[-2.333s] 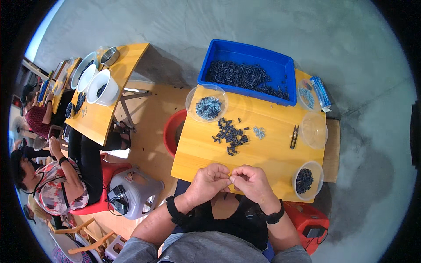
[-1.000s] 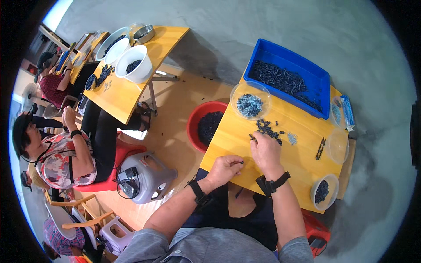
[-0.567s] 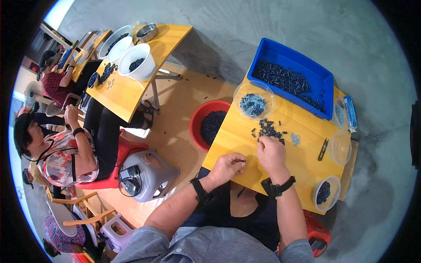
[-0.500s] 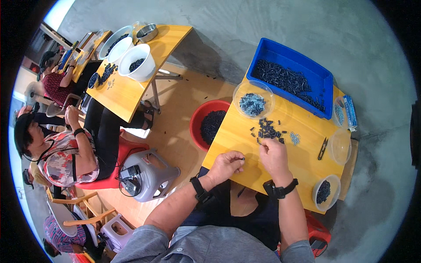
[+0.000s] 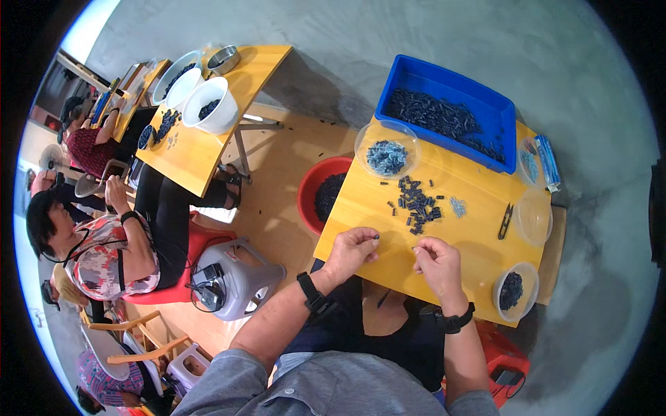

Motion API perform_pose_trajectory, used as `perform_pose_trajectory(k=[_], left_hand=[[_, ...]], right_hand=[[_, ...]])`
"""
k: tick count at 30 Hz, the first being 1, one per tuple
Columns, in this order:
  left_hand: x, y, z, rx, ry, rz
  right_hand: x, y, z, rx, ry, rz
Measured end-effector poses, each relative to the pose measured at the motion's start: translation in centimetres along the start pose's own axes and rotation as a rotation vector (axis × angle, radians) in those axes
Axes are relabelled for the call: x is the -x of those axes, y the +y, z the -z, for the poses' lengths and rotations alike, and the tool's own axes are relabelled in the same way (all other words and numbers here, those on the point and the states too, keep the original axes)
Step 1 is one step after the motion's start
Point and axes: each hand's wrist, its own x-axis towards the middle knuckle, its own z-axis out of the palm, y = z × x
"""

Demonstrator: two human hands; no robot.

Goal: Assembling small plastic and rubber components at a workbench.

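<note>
a tiny dark part (image 5: 377,237) sits pinched at the fingertips of the left hand (image 5: 352,251), just above the near edge of the yellow table (image 5: 472,243). that hand is curled, wrist bent back, a black band on the wrist. the right hand (image 5: 436,262) rests close beside it on the table, fingers curled in toward the thumb; whether it grips anything is too small to tell. it wears a black watch.

just beyond the hands lies a loose pile of small dark parts (image 5: 416,203), with a little cluster of pale blue bits (image 5: 457,206) beside it. a clear round bowl (image 5: 386,149) holds blue-grey pieces. behind it a blue bin (image 5: 451,83) is spread with dark parts. on the right stand three more clear bowls: one at the far corner (image 5: 530,154), one that looks bare (image 5: 534,216), and one near the person with dark parts (image 5: 515,291). black snips (image 5: 506,222) lie by the middle one. a red basin (image 5: 320,197) of dark parts sits on the floor at the table's left.
</note>
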Motion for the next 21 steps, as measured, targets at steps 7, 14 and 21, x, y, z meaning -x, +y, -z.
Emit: perform_pose_trajectory(k=[7, 14, 21], left_hand=[[2.3, 3.1, -2.2, 0.106, -0.141, -0.129], [5.3, 5.6, -3.3, 0.05, -0.207, -0.184], [6.6, 6.4, -3.4, 0.049, -0.227, -0.191]], right_hand=[[1.3, -2.7, 0.1, -0.124, 0.015, 0.148], [3.1, -6.1, 0.1, -0.082, -0.001, 0.356], [4.3, -7.2, -0.5, 0.033, -0.033, 0.485]])
